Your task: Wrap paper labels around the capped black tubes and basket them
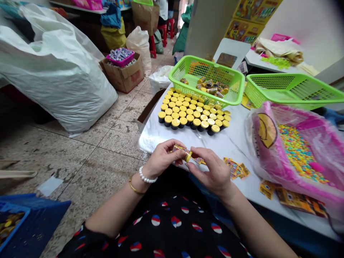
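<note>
Just over the table's near edge, my left hand [165, 157] is closed around a small yellow-capped jar [189, 155] with a printed wrap, which lies sideways in the fingers. My right hand [212, 168] pinches the capped end between thumb and fingertips. Beyond both hands, rows of upright dark jars with yellow lids [189, 117] stand packed together. Printed yellow-orange labels [236, 169] are scattered beside my right hand, some partly behind it. A pink basket [292, 193] lined with clear plastic holds many small coloured candies [298, 150] at the right.
At the table's back, a green basket [233, 86] contains wrapped jars, and another green basket [290, 104] stands to its right. Large white sacks [61, 82] and a carton [129, 79] sit on the floor at left. A blue crate [40, 218] is at lower left.
</note>
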A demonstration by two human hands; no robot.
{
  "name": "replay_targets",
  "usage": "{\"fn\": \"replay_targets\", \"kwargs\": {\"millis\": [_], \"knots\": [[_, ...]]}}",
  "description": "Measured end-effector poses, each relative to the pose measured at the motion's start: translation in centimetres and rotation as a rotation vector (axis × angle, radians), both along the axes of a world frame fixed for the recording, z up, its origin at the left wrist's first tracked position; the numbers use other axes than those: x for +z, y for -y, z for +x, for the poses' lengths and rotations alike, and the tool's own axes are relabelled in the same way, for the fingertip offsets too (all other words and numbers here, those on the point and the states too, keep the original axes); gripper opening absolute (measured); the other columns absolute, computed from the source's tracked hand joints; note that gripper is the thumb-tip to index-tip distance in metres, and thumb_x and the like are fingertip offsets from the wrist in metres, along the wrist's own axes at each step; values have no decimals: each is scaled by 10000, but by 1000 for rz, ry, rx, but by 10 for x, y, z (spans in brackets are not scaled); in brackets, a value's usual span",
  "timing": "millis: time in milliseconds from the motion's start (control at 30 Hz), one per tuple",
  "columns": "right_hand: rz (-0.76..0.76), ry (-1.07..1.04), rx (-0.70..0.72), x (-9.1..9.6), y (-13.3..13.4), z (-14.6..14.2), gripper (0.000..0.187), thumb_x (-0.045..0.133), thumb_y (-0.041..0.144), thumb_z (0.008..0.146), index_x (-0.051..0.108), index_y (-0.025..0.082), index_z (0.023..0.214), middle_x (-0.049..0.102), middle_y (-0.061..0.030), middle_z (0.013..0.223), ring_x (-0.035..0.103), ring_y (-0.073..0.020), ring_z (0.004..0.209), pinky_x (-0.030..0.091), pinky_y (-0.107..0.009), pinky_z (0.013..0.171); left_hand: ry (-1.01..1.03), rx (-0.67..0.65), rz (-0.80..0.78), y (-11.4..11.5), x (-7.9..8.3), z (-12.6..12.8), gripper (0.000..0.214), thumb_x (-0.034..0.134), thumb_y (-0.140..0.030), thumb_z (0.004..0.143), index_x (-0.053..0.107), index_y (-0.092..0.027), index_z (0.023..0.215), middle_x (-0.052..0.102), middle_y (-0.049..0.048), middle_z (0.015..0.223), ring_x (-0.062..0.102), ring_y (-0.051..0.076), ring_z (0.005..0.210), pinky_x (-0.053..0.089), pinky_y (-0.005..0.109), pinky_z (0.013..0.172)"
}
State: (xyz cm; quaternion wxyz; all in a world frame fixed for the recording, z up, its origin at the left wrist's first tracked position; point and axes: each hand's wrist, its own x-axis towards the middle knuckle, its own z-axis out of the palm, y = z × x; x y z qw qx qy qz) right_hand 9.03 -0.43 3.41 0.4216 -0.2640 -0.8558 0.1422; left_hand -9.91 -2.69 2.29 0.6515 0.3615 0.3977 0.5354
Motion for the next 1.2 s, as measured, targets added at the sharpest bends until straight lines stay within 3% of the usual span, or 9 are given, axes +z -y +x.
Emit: {"fn": "replay_targets", "kwargs": {"millis": [167, 333, 400, 500, 667, 900, 1000, 1100, 1200], "knots": [[-184, -91, -52, -5, 4, -1, 342, 732, 155, 784, 697, 265, 1106, 762, -65, 1021, 736, -236, 905, 619, -412, 856, -26, 13, 20, 2, 4, 4, 237, 799, -313, 762, 682, -149, 886, 655, 19, 762, 578, 98, 625, 470, 200, 591], [-1101, -368, -50, -7, 0, -13, 206, 731, 375, 812, 677, 178, 841, 724, -28, 656, 700, -173, 572, 616, -323, 596, -199, 110, 101, 5, 7, 7, 210, 829, -237, 714, 732, -159, 883, 675, 39, 846, 603, 143, 775, 483, 227, 720], [-1253, -416, -11, -9, -2, -13, 240, 737, 397, 804, 678, 167, 842, 725, -28, 674, 699, -164, 575, 613, -316, 606, -184, 97, 120, 5, 6, 6, 313, 849, -246, 692, 739, -167, 974, 677, 60, 926, 615, 160, 834, 489, 234, 754], [-1004, -392, -65, -10, -2, -5, 215, 756, 295, 792, 699, 199, 976, 754, -50, 885, 728, -179, 749, 614, -341, 736, -27, 46, 59, 4, 2, 1, 527, 844, -373, 702, 665, -177, 1157, 664, 67, 934, 630, 150, 754, 491, 231, 657], [-320, -154, -76, -10, -2, 7, 323, 743, 126, 757, 719, 259, 1050, 738, -57, 998, 708, -219, 905, 588, -401, 838, -68, -91, -64, -2, 1, -2, 319, 776, -382, 781, 669, -117, 924, 624, 26, 712, 540, 94, 583, 420, 197, 545], [-475, -211, -116, -18, -2, 3, 251, 709, 179, 822, 692, 246, 1063, 712, -66, 1018, 717, -198, 845, 622, -358, 743, -113, -83, 92, -3, 5, -2, 307, 817, -190, 718, 635, -170, 966, 616, 19, 865, 574, 116, 759, 464, 212, 682], [-339, -112, -46, -12, -6, 11, 306, 715, 161, 819, 688, 256, 1109, 710, -67, 1031, 710, -201, 880, 612, -362, 771, -117, -140, 43, -6, 6, -7, 425, 786, -285, 761, 620, -173, 1137, 646, 76, 1003, 614, 148, 802, 495, 252, 686], [-181, -84, -15, -9, -9, 17, 332, 729, 153, 805, 693, 259, 1118, 715, -75, 1034, 703, -223, 948, 610, -366, 783, -238, -207, 28, -9, 8, -9, 344, 752, -329, 797, 671, -128, 1064, 657, 64, 876, 585, 126, 704, 470, 240, 630], [-236, -150, -46, -12, -9, 14, 289, 729, 150, 807, 705, 237, 1081, 717, -77, 996, 708, -201, 854, 613, -342, 720, -320, -150, 102, -9, 8, -3, 299, 775, -296, 772, 692, -115, 994, 647, 30, 798, 553, 111, 680, 449, 230, 629]]}}
